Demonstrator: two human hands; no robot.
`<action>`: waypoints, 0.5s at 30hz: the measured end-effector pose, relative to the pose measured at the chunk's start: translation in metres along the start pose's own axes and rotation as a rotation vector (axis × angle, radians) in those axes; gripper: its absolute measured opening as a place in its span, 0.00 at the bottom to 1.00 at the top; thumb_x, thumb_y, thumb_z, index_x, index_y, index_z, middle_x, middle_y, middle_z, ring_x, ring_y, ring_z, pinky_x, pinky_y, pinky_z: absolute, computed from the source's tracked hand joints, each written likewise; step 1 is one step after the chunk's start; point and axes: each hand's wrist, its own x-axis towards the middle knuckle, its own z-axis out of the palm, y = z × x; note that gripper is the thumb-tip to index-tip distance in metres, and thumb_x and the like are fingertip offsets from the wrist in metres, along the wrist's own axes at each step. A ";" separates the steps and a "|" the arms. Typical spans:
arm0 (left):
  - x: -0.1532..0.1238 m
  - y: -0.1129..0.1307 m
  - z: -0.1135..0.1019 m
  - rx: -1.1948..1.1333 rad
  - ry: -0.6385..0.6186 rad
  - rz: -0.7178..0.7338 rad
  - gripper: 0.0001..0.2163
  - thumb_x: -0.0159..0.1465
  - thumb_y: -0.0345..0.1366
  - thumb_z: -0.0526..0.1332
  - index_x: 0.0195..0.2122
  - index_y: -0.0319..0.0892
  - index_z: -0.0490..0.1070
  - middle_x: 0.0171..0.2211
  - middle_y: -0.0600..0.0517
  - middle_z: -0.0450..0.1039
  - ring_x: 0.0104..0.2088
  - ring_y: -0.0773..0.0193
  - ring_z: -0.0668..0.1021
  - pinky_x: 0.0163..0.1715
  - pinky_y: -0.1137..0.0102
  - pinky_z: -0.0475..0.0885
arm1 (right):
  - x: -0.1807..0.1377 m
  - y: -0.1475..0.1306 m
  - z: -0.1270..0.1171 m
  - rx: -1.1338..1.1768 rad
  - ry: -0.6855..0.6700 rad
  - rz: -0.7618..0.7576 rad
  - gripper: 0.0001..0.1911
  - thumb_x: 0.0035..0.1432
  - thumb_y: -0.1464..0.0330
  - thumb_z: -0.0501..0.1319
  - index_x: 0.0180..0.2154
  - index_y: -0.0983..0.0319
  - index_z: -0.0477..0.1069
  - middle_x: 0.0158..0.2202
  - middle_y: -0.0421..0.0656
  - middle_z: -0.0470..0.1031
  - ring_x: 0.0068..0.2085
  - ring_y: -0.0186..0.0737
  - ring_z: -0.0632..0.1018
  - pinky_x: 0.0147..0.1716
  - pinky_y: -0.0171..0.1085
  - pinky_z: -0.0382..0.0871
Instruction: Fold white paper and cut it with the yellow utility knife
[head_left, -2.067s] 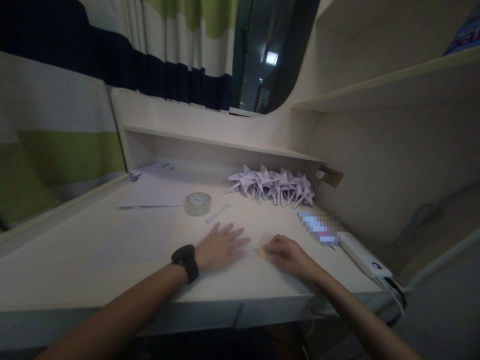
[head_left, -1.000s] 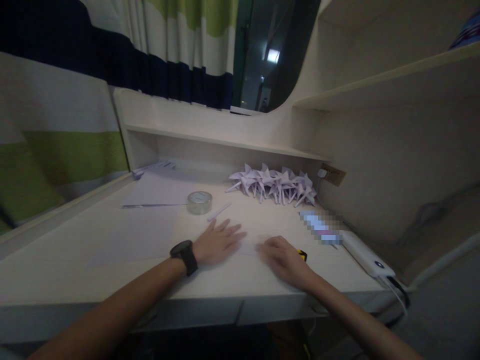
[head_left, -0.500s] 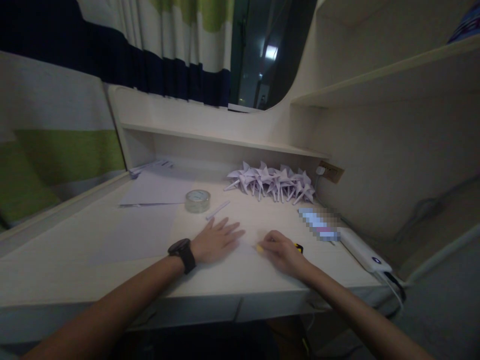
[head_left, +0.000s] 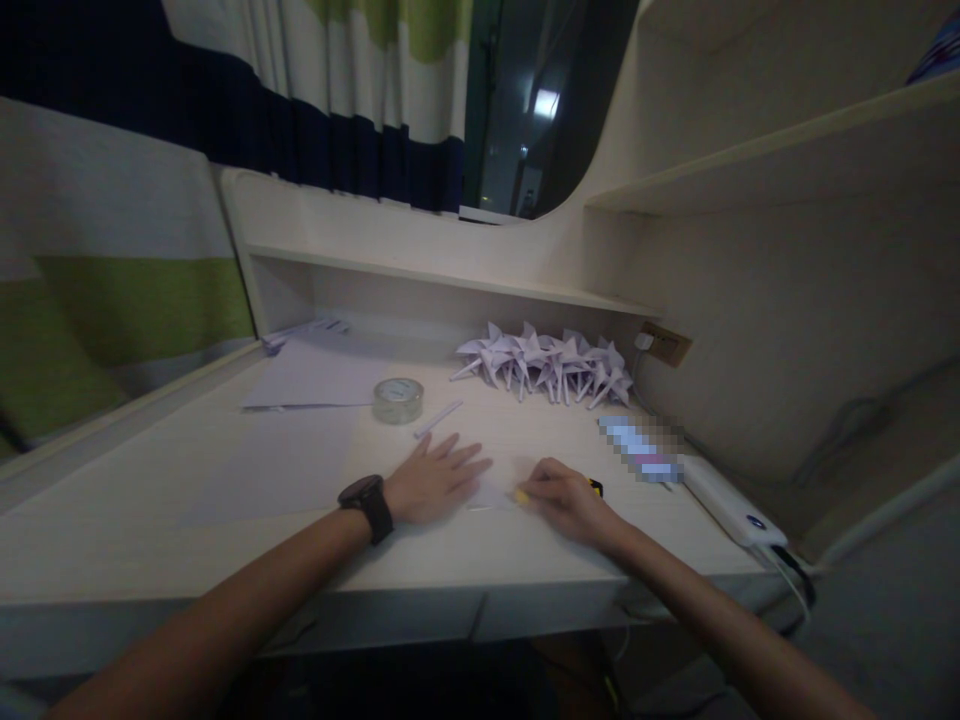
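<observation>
My left hand [head_left: 433,479], with a black watch [head_left: 366,505] on the wrist, lies flat with fingers spread on a small pale sheet of paper [head_left: 491,492] on the desk. My right hand [head_left: 564,496] is curled beside it, fingers closed around a small yellow-tipped tool [head_left: 520,495] whose tip touches the paper's right edge. A black and yellow bit of the tool shows behind the hand.
A tape roll [head_left: 397,400] and a thin paper strip [head_left: 437,419] lie behind my left hand. Several folded paper pinwheels [head_left: 547,368] sit at the back. Large sheets [head_left: 315,375] lie left. A white power bank [head_left: 731,502] with cable rests at the right edge.
My right hand let go of the tool and moved over the paper, then gripped it again and brought its tip back to the paper edge. My left hand stayed flat.
</observation>
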 end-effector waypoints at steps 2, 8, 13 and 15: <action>0.000 0.000 0.000 0.001 0.001 0.001 0.23 0.70 0.49 0.36 0.65 0.57 0.49 0.66 0.51 0.49 0.65 0.45 0.52 0.58 0.43 0.41 | 0.000 0.002 0.000 0.020 -0.006 0.002 0.13 0.63 0.63 0.57 0.41 0.61 0.78 0.35 0.47 0.72 0.38 0.40 0.72 0.37 0.37 0.67; 0.001 -0.002 0.002 -0.002 -0.013 0.009 0.24 0.70 0.51 0.37 0.65 0.57 0.48 0.67 0.51 0.48 0.65 0.44 0.51 0.58 0.42 0.42 | -0.003 0.002 -0.014 0.092 -0.085 0.028 0.14 0.63 0.62 0.57 0.41 0.61 0.78 0.36 0.47 0.73 0.39 0.40 0.73 0.40 0.38 0.67; 0.000 0.000 -0.001 -0.016 -0.005 -0.001 0.25 0.69 0.52 0.38 0.65 0.54 0.49 0.66 0.49 0.49 0.65 0.45 0.50 0.59 0.43 0.41 | -0.011 0.007 -0.032 0.162 -0.193 0.078 0.13 0.61 0.61 0.59 0.39 0.60 0.79 0.36 0.46 0.72 0.38 0.39 0.73 0.39 0.38 0.67; -0.001 0.002 -0.008 -0.019 0.032 0.006 0.27 0.68 0.55 0.41 0.65 0.52 0.49 0.66 0.47 0.49 0.65 0.45 0.49 0.59 0.43 0.40 | -0.014 0.010 -0.037 0.191 -0.227 0.097 0.13 0.61 0.61 0.59 0.39 0.60 0.79 0.38 0.46 0.72 0.38 0.38 0.73 0.39 0.38 0.67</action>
